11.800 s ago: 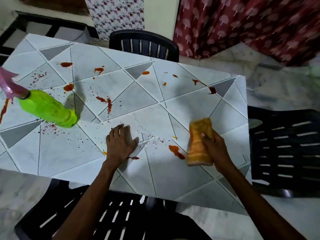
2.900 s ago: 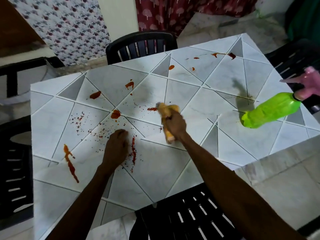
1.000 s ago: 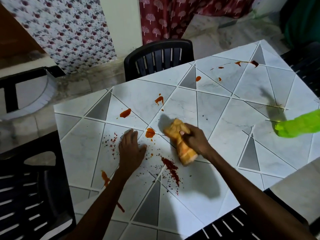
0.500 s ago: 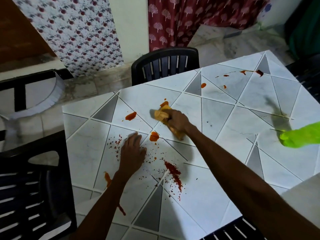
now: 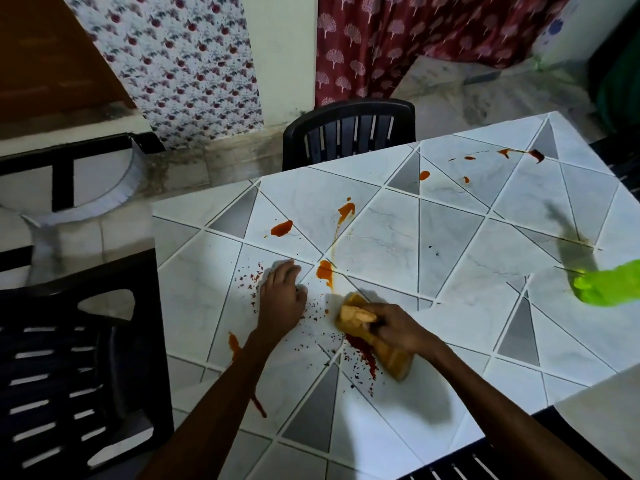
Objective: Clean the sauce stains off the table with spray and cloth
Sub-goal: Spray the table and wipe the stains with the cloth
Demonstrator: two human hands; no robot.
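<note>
My right hand [image 5: 398, 329] grips an orange-yellow cloth [image 5: 374, 336] and presses it on the white tiled table [image 5: 450, 306], over a dark red sauce smear [image 5: 363, 351]. My left hand [image 5: 280, 299] lies flat on the table to the cloth's left, fingers spread, holding nothing. Orange sauce blobs [image 5: 325, 271] sit just beyond the cloth, with more [image 5: 281, 228] farther back and at the far right corner [image 5: 535, 154]. A thin orange streak runs from a far blob [image 5: 346, 211] toward the cloth. The green spray bottle [image 5: 606, 287] lies at the right edge, partly cut off.
Black plastic chairs stand at the far side [image 5: 348, 133], at the left [image 5: 79, 358] and at the near right corner [image 5: 485, 462]. Red specks scatter around my left hand. A long red streak [image 5: 242, 368] runs under my left forearm near the front edge.
My right hand has dragged the cloth from the far orange blob back toward me onto the dark red smear, leaving a thin orange streak. The left hand stayed flat in place.
</note>
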